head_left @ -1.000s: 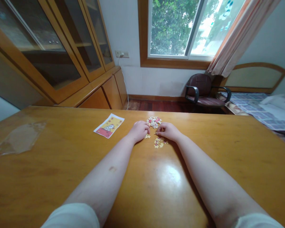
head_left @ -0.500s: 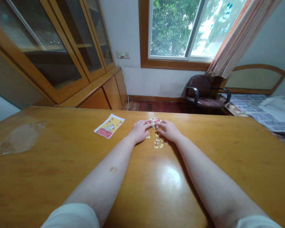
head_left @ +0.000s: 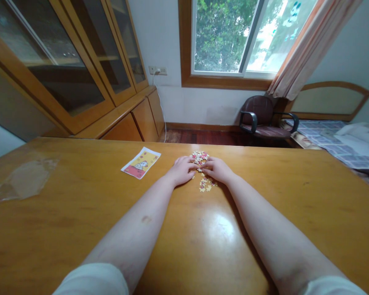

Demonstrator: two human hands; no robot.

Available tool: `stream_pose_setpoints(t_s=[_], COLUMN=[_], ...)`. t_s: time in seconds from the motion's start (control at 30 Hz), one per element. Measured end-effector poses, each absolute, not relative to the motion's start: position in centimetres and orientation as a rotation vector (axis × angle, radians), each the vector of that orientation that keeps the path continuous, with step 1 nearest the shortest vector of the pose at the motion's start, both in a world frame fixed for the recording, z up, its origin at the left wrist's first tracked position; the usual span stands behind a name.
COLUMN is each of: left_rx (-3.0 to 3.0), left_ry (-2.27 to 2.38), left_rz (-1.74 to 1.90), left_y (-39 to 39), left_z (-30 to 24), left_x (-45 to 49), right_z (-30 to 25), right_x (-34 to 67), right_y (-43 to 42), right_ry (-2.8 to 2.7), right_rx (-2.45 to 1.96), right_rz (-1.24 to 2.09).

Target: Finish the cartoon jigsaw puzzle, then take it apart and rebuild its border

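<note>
Curled loosely, knuckles up, the left hand (head_left: 182,169) and right hand (head_left: 217,169) rest on the table (head_left: 80,213), fingertips almost meeting. Whether either one pinches a puzzle piece is too small to tell. Their fingertips sit at the near edge of the far pile (head_left: 199,155), red and yellow pieces bunched together. Just near of the hands, between the wrists, lies the near pile (head_left: 206,184), scattered loosely. Off to the left sits a card (head_left: 140,162), and further left a plastic bag (head_left: 24,179).

Wood table (head_left: 80,213) w/ puzzle pcs (head_left: 199,156), picture card (head_left: 140,163), clear bag (head_left: 24,180).
</note>
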State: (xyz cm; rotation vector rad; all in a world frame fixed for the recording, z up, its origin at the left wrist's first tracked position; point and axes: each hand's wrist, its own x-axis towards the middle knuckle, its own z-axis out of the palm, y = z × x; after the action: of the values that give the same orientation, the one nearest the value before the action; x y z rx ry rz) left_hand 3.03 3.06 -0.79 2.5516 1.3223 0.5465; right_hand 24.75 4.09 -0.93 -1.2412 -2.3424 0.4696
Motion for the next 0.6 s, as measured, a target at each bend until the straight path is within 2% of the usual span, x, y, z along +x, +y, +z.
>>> stream_pose_setpoints(t_s=[0.3, 0.6], left_rx=[2.524, 2.418], left_ry=[1.335, 1.586], left_rz=[0.633, 0.695], left_y=[3.41, 3.22], left_z=[-0.67, -0.22], left_x=[3.01, 2.87], right_z=[-1.0, -1.11], right_x=[24.84, 24.72], right_y=[4.04, 4.11], right_ry=[-2.267, -2.328], right_rx=[-1.286, -1.273], right_rz=[0.484, 0.417])
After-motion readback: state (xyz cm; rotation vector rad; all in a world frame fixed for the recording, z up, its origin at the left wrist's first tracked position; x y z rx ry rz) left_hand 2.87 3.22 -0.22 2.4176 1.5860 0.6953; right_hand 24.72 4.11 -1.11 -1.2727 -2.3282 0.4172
